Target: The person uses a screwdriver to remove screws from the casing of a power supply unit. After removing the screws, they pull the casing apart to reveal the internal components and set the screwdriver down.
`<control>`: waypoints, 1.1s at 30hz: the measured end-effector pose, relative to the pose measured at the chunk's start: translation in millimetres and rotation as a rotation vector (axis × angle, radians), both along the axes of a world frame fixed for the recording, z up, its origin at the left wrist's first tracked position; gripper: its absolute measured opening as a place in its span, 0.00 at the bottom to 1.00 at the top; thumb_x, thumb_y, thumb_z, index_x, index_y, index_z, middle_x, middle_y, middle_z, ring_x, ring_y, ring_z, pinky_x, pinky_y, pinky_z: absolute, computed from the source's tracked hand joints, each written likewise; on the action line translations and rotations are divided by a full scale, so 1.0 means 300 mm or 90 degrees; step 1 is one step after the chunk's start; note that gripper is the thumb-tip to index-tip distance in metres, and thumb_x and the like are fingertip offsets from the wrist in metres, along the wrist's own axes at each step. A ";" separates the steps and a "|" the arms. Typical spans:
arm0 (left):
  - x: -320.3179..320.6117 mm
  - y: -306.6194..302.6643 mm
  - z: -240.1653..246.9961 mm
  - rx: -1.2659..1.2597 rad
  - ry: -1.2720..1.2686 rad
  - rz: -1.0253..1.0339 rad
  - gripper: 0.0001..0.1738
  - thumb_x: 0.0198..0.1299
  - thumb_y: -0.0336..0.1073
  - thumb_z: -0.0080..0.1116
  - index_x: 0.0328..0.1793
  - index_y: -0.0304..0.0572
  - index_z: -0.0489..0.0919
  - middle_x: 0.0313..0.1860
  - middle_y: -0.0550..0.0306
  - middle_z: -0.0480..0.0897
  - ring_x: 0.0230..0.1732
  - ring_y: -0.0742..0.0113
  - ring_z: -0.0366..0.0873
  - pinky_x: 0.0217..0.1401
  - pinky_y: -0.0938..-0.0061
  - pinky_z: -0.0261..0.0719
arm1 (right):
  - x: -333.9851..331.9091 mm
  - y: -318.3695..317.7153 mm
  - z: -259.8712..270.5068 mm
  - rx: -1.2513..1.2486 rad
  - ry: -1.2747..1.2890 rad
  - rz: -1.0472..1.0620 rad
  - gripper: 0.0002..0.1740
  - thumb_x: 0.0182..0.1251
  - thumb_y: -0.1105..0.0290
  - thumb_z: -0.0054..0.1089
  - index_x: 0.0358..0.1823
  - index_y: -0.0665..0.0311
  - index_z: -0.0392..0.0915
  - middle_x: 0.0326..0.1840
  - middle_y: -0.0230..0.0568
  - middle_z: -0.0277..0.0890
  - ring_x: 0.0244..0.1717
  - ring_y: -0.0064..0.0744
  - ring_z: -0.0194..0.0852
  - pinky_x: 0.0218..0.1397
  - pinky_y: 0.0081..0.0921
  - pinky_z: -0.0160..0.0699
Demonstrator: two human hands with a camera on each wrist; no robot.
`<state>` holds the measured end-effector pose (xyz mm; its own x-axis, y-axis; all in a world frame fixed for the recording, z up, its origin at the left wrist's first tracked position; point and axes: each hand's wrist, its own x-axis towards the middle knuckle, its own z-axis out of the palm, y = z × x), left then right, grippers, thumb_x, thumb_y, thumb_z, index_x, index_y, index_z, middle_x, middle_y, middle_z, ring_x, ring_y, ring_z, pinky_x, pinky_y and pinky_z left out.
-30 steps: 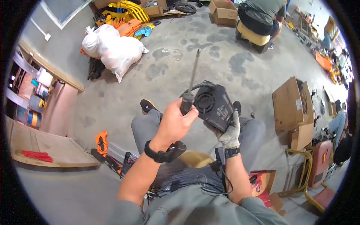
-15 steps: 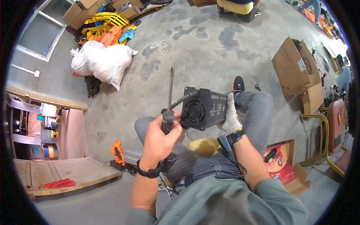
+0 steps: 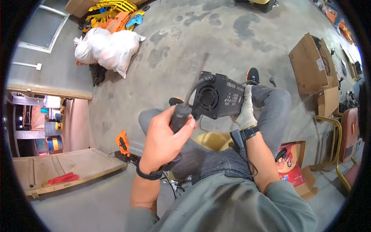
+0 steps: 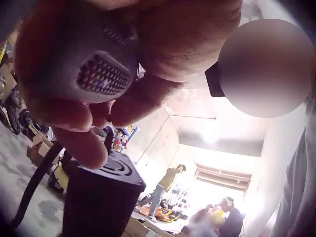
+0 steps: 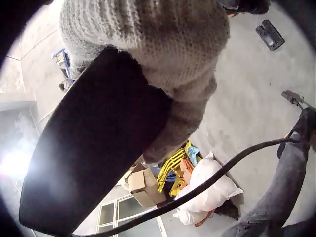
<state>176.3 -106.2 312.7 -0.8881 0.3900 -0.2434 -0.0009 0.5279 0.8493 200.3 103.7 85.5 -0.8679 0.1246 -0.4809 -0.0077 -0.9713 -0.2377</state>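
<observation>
My bare left hand (image 3: 164, 136) grips a screwdriver by its dark handle (image 3: 180, 117), its shaft blurred and pointing up and away. In the left wrist view the textured end of the screwdriver handle (image 4: 103, 78) shows between the curled fingers. My right hand (image 3: 246, 110), in a knitted white glove, holds a black charger-like box (image 3: 228, 96) by its right side. A round fan grille (image 3: 207, 98) and a thick cable are on the box's end facing the left hand. In the right wrist view the glove (image 5: 148, 49) wraps the black box (image 5: 94, 143).
A white sack (image 3: 110, 50) lies beyond on the concrete floor, near yellow and orange parts (image 3: 116, 19). Cardboard boxes (image 3: 311, 67) stand at right, by a metal-framed chair (image 3: 338, 150). A low wooden board (image 3: 92, 164) with a red cloth is at left.
The box has turned so its fan end and printed side show more. The screwdriver has swung from upright to tilted right, its handle end now toward the camera. Both hands keep their holds.
</observation>
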 end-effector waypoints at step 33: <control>-0.075 0.094 -0.027 0.139 0.040 -0.001 0.06 0.60 0.29 0.57 0.32 0.34 0.79 0.25 0.62 0.79 0.25 0.80 0.73 0.28 0.82 0.70 | -0.009 0.007 -0.027 0.033 -0.015 -0.002 0.29 0.59 0.40 0.62 0.43 0.60 0.80 0.38 0.39 0.84 0.34 0.31 0.85 0.36 0.30 0.89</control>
